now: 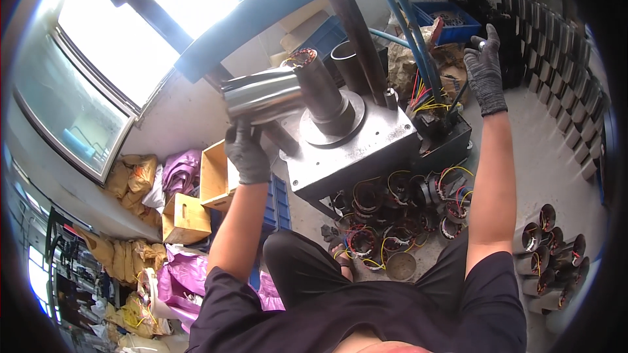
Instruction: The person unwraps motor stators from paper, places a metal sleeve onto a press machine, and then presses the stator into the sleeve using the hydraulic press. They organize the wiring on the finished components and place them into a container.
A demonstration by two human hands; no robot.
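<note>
My left hand (247, 154), in a dark glove, grips a shiny metal cylinder (261, 96) from below, its fingers at the lower edge. The cylinder lies sideways, close to the left of a dark upright cylinder (318, 88). Wound coils (302, 59) show at the top of that upright piece, which stands on a round base on a steel press table (347, 160). My right hand (485, 68), also gloved, is raised at the right, apart from the press. A small shiny round metal piece (482, 46) shows between its bent fingers and thumb.
A blue press beam (261, 16) arches over the table, with blue hoses (409, 23) at its right. Wound motor stators (363, 240) with coloured wires lie on the floor below. Metal sleeves (556, 59) are stacked at the right. Wooden boxes (186, 219) stand left.
</note>
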